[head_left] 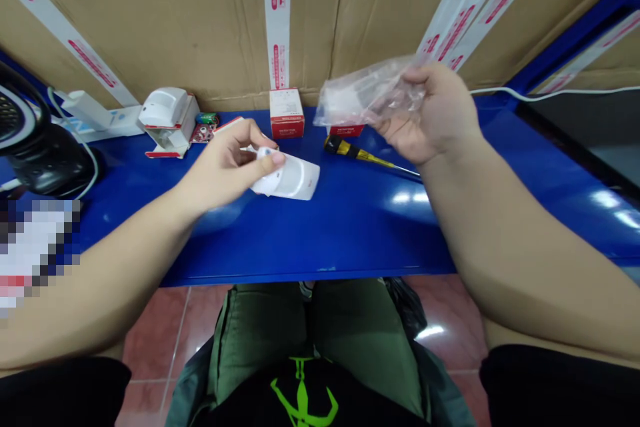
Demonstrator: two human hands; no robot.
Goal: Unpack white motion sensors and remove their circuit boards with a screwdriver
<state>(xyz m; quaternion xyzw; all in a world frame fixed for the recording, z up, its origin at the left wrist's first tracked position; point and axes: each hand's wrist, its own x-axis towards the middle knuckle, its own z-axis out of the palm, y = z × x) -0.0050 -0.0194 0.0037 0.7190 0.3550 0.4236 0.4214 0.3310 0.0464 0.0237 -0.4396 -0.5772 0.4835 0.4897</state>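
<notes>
Here we go: my left hand (227, 167) has the white plastic motion sensor housing (293, 180) out over the middle of the blue metal surface (320, 240). Its long axis runs nearly crosswise, left to right, with one rounded end tucked into my grip and the other sticking out to the right. My left fingers (260, 140) curl over the top, pressed close together and pinching the housing. From up here, I can't tell whether its underside touches the surface. Over on the right, my right hand (430, 113) is raised near the far edge, with my right fingers (413, 77) closed and bunching a clear plastic bag (367, 93). The sensor housing sits well to the left of those fingers, so my left hand is plainly the nearer one. Just below the bag, a yellow-and-black screwdriver (357, 152) lies flat on the surface, its thin metal shaft pointing right. Along the far edge stands a small red-and-white cardboard box (287, 112), and toward the far left corner there's a second white sensor on an open base (167, 117), right beside a small circuit board (204, 132).
</notes>
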